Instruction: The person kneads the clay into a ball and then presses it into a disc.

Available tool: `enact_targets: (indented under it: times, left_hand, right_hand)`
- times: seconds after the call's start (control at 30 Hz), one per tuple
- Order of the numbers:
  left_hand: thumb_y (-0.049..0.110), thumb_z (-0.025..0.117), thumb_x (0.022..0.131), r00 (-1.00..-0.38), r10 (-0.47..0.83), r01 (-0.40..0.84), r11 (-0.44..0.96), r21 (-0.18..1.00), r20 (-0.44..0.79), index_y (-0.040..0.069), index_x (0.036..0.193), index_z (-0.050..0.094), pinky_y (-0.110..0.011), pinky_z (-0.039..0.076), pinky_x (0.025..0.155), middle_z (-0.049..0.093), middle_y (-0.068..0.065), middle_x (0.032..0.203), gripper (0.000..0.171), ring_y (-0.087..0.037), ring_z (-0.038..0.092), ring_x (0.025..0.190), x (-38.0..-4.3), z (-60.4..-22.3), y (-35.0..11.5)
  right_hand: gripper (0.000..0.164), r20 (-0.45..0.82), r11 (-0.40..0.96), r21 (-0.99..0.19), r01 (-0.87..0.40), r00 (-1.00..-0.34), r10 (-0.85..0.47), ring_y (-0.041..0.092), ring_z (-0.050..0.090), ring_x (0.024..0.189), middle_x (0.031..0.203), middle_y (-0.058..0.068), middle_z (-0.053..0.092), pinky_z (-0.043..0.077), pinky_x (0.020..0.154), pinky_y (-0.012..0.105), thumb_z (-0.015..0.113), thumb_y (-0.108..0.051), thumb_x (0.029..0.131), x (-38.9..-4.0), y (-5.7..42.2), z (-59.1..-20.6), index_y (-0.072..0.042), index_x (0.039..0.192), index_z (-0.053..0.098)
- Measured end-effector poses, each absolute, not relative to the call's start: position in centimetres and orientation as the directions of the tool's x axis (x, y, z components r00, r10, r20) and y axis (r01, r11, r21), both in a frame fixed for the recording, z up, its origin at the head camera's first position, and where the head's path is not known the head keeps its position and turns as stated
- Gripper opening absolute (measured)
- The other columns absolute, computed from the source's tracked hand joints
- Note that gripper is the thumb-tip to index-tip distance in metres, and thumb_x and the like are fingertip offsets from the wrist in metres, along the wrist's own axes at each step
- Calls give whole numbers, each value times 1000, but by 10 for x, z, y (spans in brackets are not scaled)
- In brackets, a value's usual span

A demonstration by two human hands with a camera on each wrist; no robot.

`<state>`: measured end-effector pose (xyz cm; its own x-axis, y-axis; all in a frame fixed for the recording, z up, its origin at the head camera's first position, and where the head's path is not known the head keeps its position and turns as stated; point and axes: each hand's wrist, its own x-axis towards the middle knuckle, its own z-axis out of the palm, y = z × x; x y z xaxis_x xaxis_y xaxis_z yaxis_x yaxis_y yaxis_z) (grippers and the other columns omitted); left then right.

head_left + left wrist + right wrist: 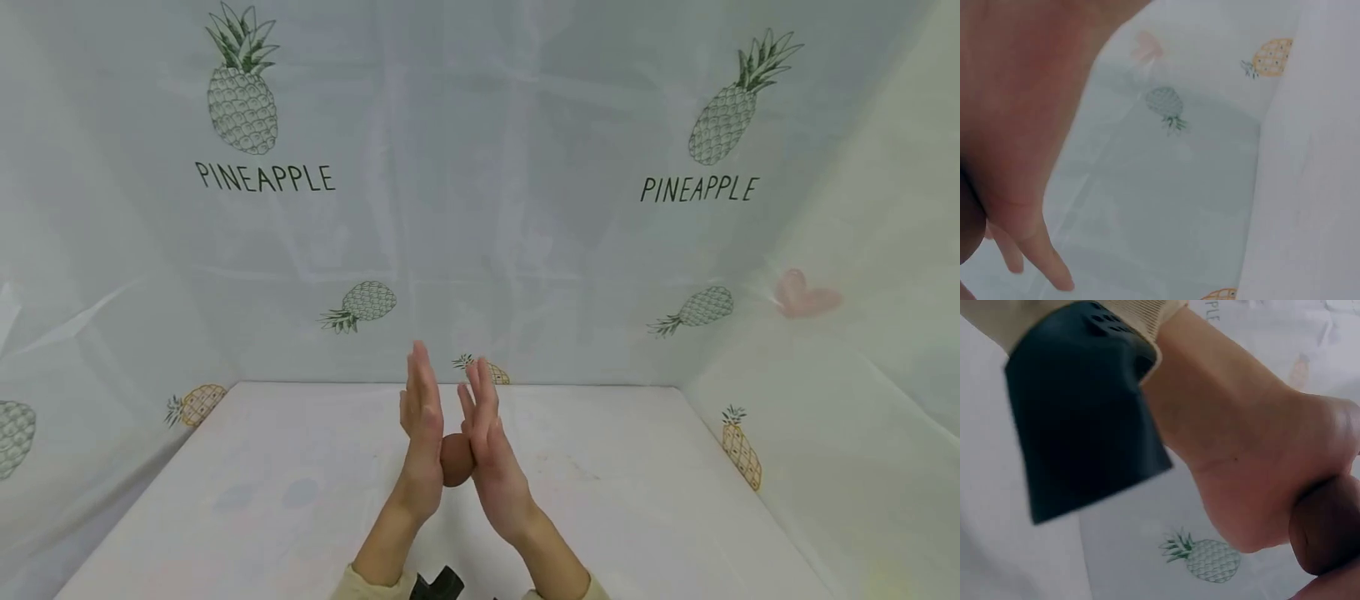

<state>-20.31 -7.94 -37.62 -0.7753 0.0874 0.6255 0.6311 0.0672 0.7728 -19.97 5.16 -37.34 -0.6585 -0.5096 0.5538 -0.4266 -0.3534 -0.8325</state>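
A smooth brown ball (457,460) sits between two facing palms, low in the middle of the head view. On its left side my left hand (423,442) presses with the palm, fingers straight and pointing up and away. My right hand (491,462) touches the ball from the other side, its fingers also extended and slightly spread. The left wrist view catches the right hand (1019,125) large, with part of the ball (969,225) at the edge. In the right wrist view the left hand (1260,481) lies against the ball (1329,525).
Under the hands spreads a white tabletop (225,517) with faint stains. Pale curtains printed with pineapples (243,108) hang behind it and along both sides. A black wrist device (1085,419) is strapped at the left sleeve (1141,319).
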Motion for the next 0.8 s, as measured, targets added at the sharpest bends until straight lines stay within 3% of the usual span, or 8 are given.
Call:
enact_targets:
  times: [0.2, 0.33, 0.43, 0.6, 0.8]
  left_hand:
    - [46, 6, 114, -751, 205, 649, 61, 758, 627, 29, 168, -17, -66, -26, 116, -24, 9, 175, 62, -21, -28, 160, -204, -382, -65]
    - [42, 7, 115, -739, 261, 653, 50, 756, 621, 29, 169, -16, -67, -25, 116, -21, 9, 176, 60, -24, -25, 162, -201, -387, -54]
    - [37, 7, 115, -749, 288, 623, 0, 782, 597, 35, 169, -14, -69, -22, 116, -20, 12, 177, 58, -19, -24, 161, -198, -388, -50]
    - [48, 4, 113, -767, 285, 572, -102, 814, 575, 43, 168, -11, -74, -20, 116, -20, 17, 176, 57, -9, -25, 159, -194, -382, -51]
    - [53, 2, 111, -758, 210, 617, -78, 783, 618, 38, 168, -15, -72, -26, 113, -24, 17, 175, 61, -14, -31, 158, -198, -379, -63]
  right_hand:
    - [59, 625, -351, -779, -520, -688, -369, 28, -13, 164, 177, -6, -17, -18, 123, 66, 1, -42, 113, -203, 63, -368, -34, 169, -15]
    - [60, 628, -296, -776, -556, -722, -289, 28, -12, 164, 177, -8, -15, -17, 122, 69, 3, -40, 114, -208, 70, -369, -31, 170, -12]
    - [60, 614, -263, -787, -557, -744, -262, 26, -11, 164, 177, -9, -14, -15, 123, 69, 4, -41, 114, -213, 73, -371, -31, 171, -12]
    - [59, 597, -275, -801, -531, -735, -322, 26, -12, 164, 176, -10, -17, -15, 122, 71, 4, -42, 114, -220, 70, -377, -35, 169, -14]
    - [59, 570, -287, -821, -493, -679, -463, 32, -14, 163, 175, -8, -21, -14, 120, 75, 3, -42, 114, -220, 61, -385, -38, 168, -18]
